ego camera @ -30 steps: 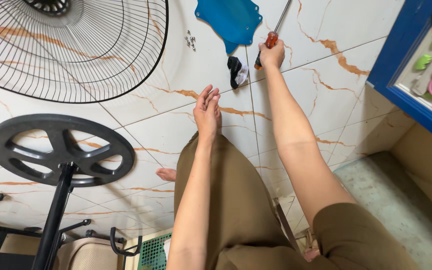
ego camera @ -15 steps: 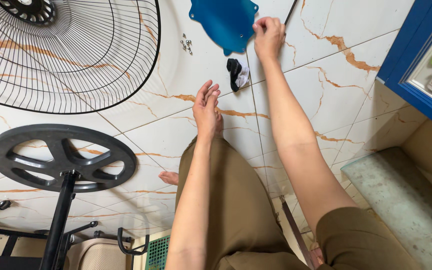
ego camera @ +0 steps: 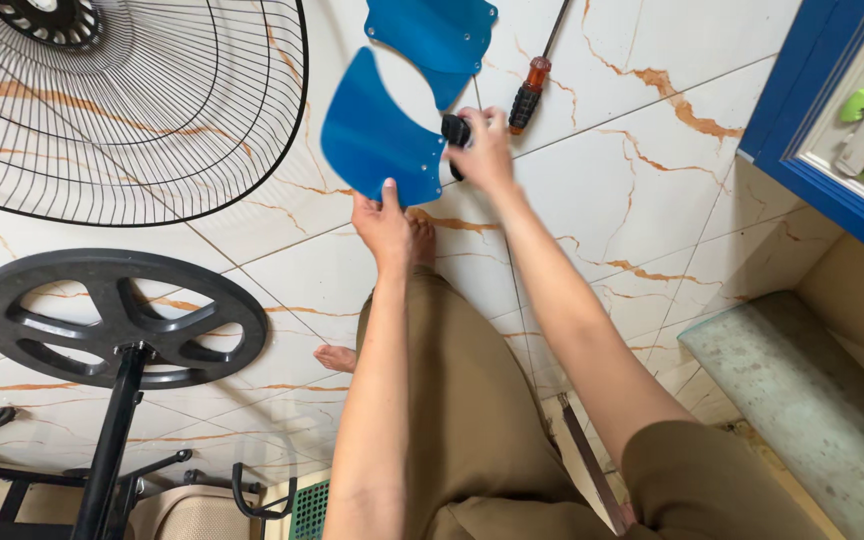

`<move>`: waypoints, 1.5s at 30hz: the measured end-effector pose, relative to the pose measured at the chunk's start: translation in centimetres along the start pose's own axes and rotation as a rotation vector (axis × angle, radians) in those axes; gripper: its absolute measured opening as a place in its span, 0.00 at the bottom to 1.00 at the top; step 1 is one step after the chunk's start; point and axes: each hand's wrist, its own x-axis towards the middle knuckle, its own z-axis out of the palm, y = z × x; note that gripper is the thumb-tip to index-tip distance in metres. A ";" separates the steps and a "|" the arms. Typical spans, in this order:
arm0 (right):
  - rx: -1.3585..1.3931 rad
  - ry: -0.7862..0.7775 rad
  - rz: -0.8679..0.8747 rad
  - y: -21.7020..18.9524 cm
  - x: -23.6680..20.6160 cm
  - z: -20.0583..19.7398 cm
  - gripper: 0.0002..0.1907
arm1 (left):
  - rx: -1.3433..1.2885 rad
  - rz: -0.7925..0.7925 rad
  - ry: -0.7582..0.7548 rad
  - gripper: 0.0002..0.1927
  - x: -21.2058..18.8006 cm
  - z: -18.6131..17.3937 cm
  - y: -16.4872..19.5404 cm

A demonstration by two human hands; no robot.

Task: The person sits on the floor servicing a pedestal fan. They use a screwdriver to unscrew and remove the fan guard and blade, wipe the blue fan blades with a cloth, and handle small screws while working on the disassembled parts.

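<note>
A blue plastic fan blade piece (ego camera: 377, 135) is held up over the tiled floor. My left hand (ego camera: 384, 222) pinches its lower edge, thumb on the blade. My right hand (ego camera: 482, 150) grips the black hub (ego camera: 455, 130) at the blade's right side. A second blue blade lobe (ego camera: 435, 35) shows above it at the top edge. A screwdriver with an orange and black handle (ego camera: 529, 92) lies on the floor just right of my right hand.
A black wire fan guard (ego camera: 132, 110) lies at upper left. A round black fan base on a pole (ego camera: 117, 315) stands at lower left. A blue-framed shelf (ego camera: 812, 130) with pink and green items is at right; a concrete step (ego camera: 802, 400) below it.
Both hands rose and took hold of the blue fan blade, lifting it off the floor. The right hand let go of the screwdriver, which now lies on the tiles.
</note>
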 end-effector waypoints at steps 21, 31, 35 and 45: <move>0.932 -0.537 0.095 -11.2 -6.6 -28.1 0.08 | -0.069 0.210 -0.127 0.08 -15.7 -8.0 19.1; 0.381 0.126 -0.666 -33.3 -21.1 -36.2 0.31 | 0.086 0.671 -0.370 0.25 -32.3 -16.5 26.1; 0.138 0.082 -0.684 -35.8 -27.7 -38.9 0.35 | 0.171 0.759 -0.351 0.27 -40.0 -22.1 26.1; 0.282 -0.076 -1.102 -41.0 -36.2 -43.3 0.32 | 0.060 0.816 -0.348 0.30 -54.3 -32.8 25.9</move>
